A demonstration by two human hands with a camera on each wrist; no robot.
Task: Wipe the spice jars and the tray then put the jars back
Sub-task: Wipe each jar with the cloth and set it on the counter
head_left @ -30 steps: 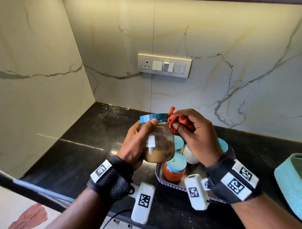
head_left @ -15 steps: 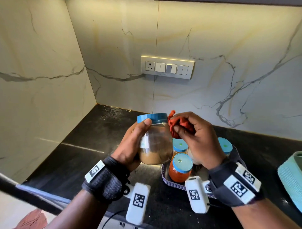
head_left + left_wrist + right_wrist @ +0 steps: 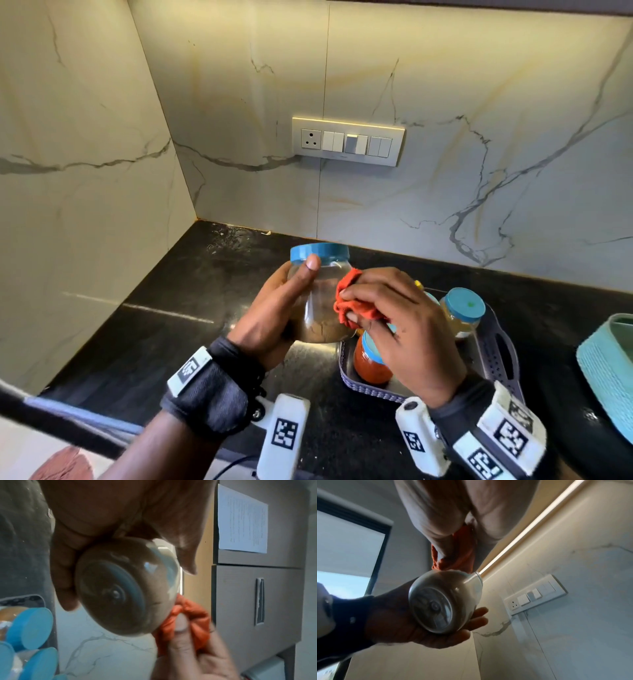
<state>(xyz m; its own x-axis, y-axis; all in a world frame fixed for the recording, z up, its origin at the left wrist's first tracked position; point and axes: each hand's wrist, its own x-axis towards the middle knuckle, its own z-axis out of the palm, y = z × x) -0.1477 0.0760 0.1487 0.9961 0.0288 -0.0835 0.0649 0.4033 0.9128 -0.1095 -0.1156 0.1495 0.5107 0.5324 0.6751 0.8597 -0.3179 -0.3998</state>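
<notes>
Behind right hand (image 3: 404,329) | tray (image 3: 496,346) jars partly hidden

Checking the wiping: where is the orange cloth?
Head view, centre: the cloth is bunched in the right hand, pressed against the jar that the left hand holds.

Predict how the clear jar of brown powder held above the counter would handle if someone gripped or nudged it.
The clear jar is probably light for its size: the brown powder fills only its lower part. Its smooth, glossy wall looks somewhat slippery, so the left hand wraps it firmly. Laid on its side, its rounded body would likely roll; upright, its flat base should sit steady.
</notes>
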